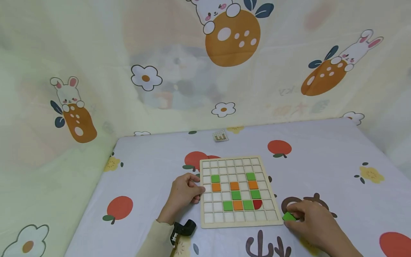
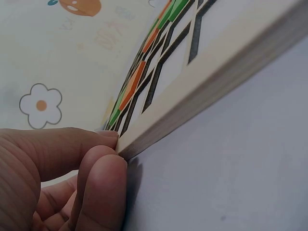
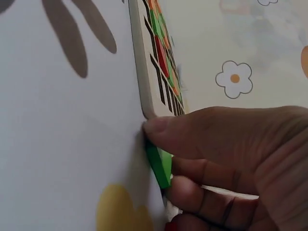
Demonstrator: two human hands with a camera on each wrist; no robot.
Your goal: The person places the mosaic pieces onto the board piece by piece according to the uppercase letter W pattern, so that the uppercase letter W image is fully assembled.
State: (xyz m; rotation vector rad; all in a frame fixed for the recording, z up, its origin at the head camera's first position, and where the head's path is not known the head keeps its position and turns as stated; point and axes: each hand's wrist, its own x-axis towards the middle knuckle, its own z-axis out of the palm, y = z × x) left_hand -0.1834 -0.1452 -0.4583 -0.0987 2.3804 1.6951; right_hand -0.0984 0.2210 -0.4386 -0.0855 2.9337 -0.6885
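Observation:
A wooden grid board (image 1: 242, 226) with pale square cells lies on the table. Green and orange tiles sit in several cells, beside one red piece (image 1: 257, 204) with a rounded corner. My left hand (image 1: 183, 190) pinches the board's left edge between thumb and fingers; the left wrist view shows the fingertips against the rim (image 2: 192, 98). Off the board's near right corner, my right hand (image 1: 313, 219) holds a green tile (image 1: 289, 216) between thumb and fingers. In the right wrist view, the thumb is by the board's corner, and a bit of red (image 3: 171, 226) shows under the fingers.
A small clear packet (image 1: 220, 136) lies behind the board, near the back of the table. The white tablecloth (image 1: 154, 153) has printed fruit and flowers. A printed cloth curtain (image 1: 179, 121) stands behind and at the sides. A black strap device (image 1: 183, 228) is on the left wrist.

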